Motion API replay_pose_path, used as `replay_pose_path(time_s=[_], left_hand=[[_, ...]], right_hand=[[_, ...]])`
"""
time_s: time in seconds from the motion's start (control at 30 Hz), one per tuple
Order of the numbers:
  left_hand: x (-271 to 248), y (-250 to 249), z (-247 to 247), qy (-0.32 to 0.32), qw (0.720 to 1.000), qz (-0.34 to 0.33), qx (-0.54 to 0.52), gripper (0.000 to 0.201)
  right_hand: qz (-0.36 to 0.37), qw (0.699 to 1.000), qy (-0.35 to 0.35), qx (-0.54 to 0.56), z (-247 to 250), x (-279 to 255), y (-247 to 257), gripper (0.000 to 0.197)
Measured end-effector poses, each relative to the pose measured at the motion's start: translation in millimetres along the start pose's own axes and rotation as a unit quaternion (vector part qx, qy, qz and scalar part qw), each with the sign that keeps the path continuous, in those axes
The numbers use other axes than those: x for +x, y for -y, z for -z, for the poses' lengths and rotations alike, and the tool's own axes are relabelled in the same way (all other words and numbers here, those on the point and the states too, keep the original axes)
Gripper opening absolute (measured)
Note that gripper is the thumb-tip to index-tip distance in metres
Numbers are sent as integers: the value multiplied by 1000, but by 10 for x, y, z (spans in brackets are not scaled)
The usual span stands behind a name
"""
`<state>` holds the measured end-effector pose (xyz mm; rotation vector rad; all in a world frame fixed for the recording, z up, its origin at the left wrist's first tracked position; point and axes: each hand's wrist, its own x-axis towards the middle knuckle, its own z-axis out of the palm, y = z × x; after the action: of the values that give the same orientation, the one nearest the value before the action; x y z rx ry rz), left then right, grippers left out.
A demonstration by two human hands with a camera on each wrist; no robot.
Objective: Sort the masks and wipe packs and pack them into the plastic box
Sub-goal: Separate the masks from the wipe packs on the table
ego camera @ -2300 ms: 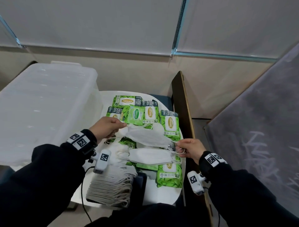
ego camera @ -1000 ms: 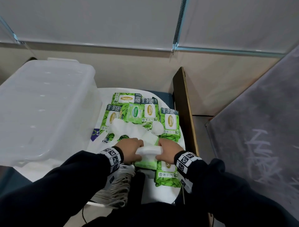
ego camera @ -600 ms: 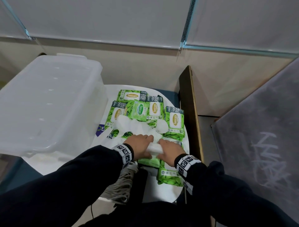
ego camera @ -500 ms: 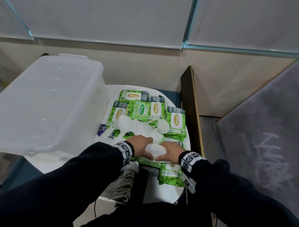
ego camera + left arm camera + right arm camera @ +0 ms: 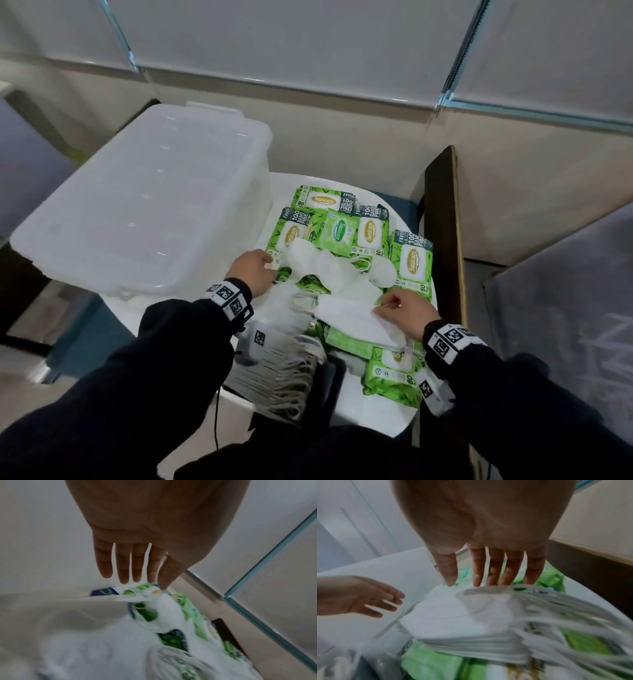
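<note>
Several green wipe packs (image 5: 412,260) lie on a white round table (image 5: 356,411). One white mask (image 5: 342,317) lies flat across the near packs, and another mask (image 5: 318,270) lies behind it. My right hand (image 5: 383,308) hovers at the near mask's right end with straight fingers (image 5: 488,584) at its edge, gripping nothing. The left hand (image 5: 267,267) is open at the left end of the far mask (image 5: 163,608), its fingers spread. A stack of white masks (image 5: 284,373) sits at the table's near edge under my left wrist.
A large translucent plastic box (image 5: 147,205) with its lid on stands to the left of the packs. A dark wooden board (image 5: 442,222) stands upright along the table's right side. The wall is close behind.
Both hands were pressed together on a mask at the middle. They have parted: the mask now lies released on the packs, and the left hand has moved left and away to the far mask.
</note>
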<state>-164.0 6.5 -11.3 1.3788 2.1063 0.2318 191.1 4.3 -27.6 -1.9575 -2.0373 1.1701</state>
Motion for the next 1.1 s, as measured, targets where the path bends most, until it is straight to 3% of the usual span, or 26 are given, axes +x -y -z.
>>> replay_pose_path(time_s=[0.1,0.2,0.27,0.33,0.43,0.53,0.63,0.67,0.73,0.83,0.97,1.03,1.1], left_hand=[[53,191,59,77,993,61,70,41],[66,258,20,148,984,84,50,47],[107,293,-33,150,984,86,48,54],[114,297,-8,109,990,87,36,48],[10,235,89,39,997,41,-49,25],[-256,103,214,-26,987,-51,-148,30],[-558,-95,345,13,952,-131,-277,26],[-624,-117,379,43,931,-143,-334,27],[-690,-68,460,83,902,-146,-398,32],[-737,182,569,92,928,-173,-317,37],[-721,819,505,153,968,-149,-130,53],[-633,1168,417,221,969,-113,14,51],[-514,1425,333,261,959,-59,90,53]], right_hand=[[34,998,-39,38,-41,-113,442,14],[70,996,42,43,-307,-253,1009,11],[93,992,81,28,-522,-340,1339,12],[89,991,82,50,-720,-331,1510,12],[37,989,63,127,-918,-285,1590,11],[-22,964,15,266,-1008,-265,1606,23],[-8,927,-29,375,-987,-289,1725,51],[3,922,-34,387,-971,-287,1773,54],[9,912,-44,407,-949,-267,1857,39],[-4,905,-61,421,-947,-263,1910,12],[-95,876,-44,470,-1132,-312,1735,14],[-152,848,-32,507,-1256,-410,1662,18],[-177,834,-42,521,-1374,-498,1606,16]])
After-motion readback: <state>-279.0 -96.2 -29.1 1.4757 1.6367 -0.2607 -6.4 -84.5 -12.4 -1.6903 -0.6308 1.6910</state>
